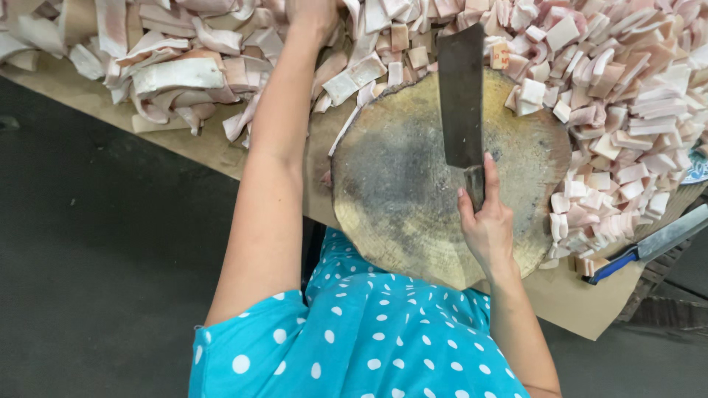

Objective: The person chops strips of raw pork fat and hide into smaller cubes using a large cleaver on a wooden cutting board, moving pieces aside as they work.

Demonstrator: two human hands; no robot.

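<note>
My right hand (487,221) is wrapped tight around the handle of the cleaver (461,96), fingers closed, forefinger laid along the spine; the handle itself is hidden in my fist. The blade stands over the round chopping block (398,191), across its right half, tip toward the far rim, with nothing under the edge. My left hand (313,15) is out past the far rim of the block, down among the long pale strips of fatty meat (177,74); it sits at the frame's top edge, so I cannot tell whether those fingers are apart or closed on a strip. Cut squares (612,147) are heaped against the right rim of the block and spill toward its near side, where a blue-handled knife (649,247) lies on the brown paper (590,295). Risks as I judge them: greasy fingers could let the handle twist or slip; a forefinger on the spine gives less hold in a hard chop; dragging a strip back under a raised blade puts my left knuckles in its path; loose squares could slide off the paper's edge.
</note>
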